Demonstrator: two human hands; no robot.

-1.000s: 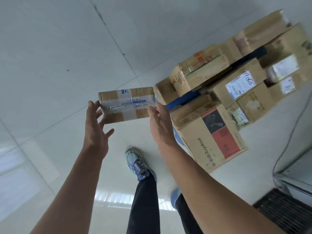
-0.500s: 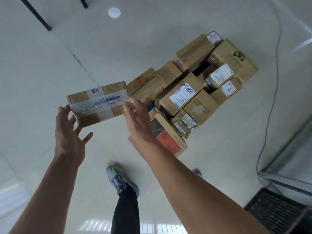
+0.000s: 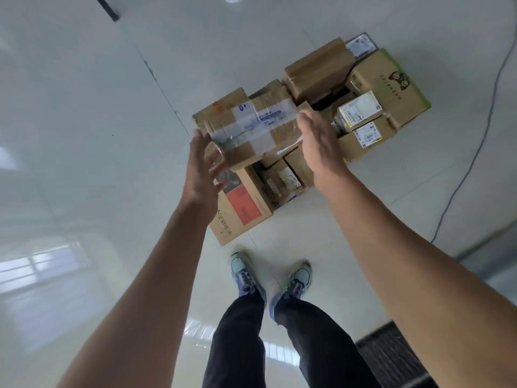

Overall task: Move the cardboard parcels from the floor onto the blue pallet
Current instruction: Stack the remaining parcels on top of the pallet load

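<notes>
Just above the middle of the frame, a brown cardboard parcel crossed with clear and white printed tape (image 3: 251, 130) is held in the air between two bare hands. It hangs tilted, its left end lower, over the heap of other parcels. The left hand (image 3: 203, 163) lies flat against the lower left end, fingers straight and spread. The right hand (image 3: 319, 141) presses the right end with its palm, fingers straight and together. Neither hand curls round the parcel; it is clamped between open palms.

Beneath it sits a close-packed stack of cardboard parcels. Among them are a large box with a red and black panel (image 3: 237, 208) at the near edge, a small box with a white label (image 3: 359, 110) to the right, a box with a green edge and an animal print (image 3: 389, 82) at the upper right, and a plain taped brown box (image 3: 319, 65) at the top. The blue pallet cannot be made out under them.

Lower in the frame stand two blue-and-teal shoes (image 3: 246, 278) and black trouser legs (image 3: 307, 345) on the pale glossy tiled floor (image 3: 84, 121). A thin grey cable (image 3: 475, 149) runs down the right side, and a dark ribbed mat (image 3: 391, 351) lies at the lower right.
</notes>
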